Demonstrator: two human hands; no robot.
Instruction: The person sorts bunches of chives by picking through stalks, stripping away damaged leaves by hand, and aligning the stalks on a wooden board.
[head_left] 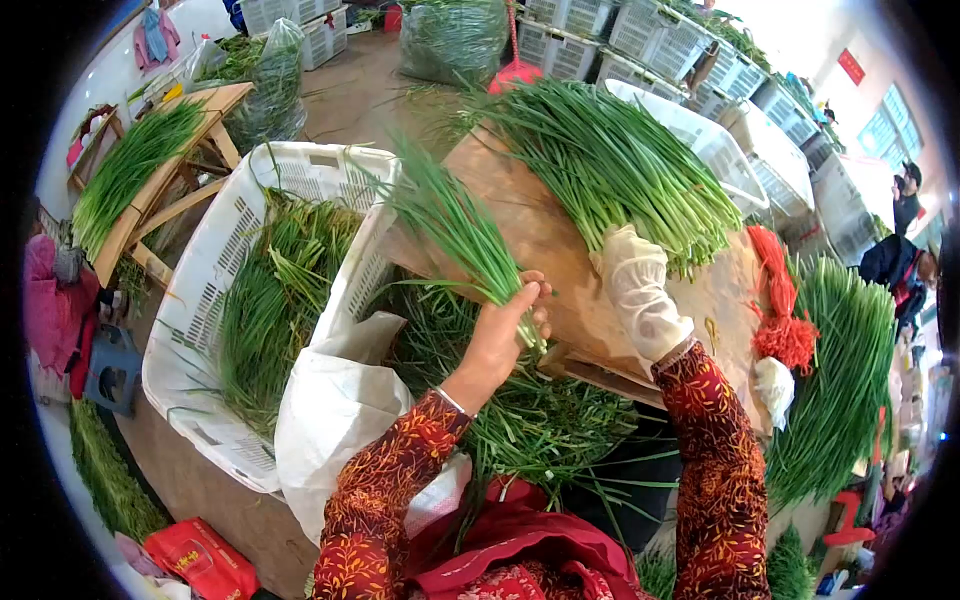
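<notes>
Blue plastic stool (112,368) at left; red bag (202,560) at lower left; pink garment (142,48) on wall (114,72); red long-handled dustpan (514,73) at back; window (890,130) upper right.

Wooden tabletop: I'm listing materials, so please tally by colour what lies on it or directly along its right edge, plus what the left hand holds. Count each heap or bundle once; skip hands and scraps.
Green: 3 (bunch in the left hand, tabletop heap, right-hand heap)
Red: 1 (bundle of strands)
White: 1 (crumpled item)
Total: 5
</notes>
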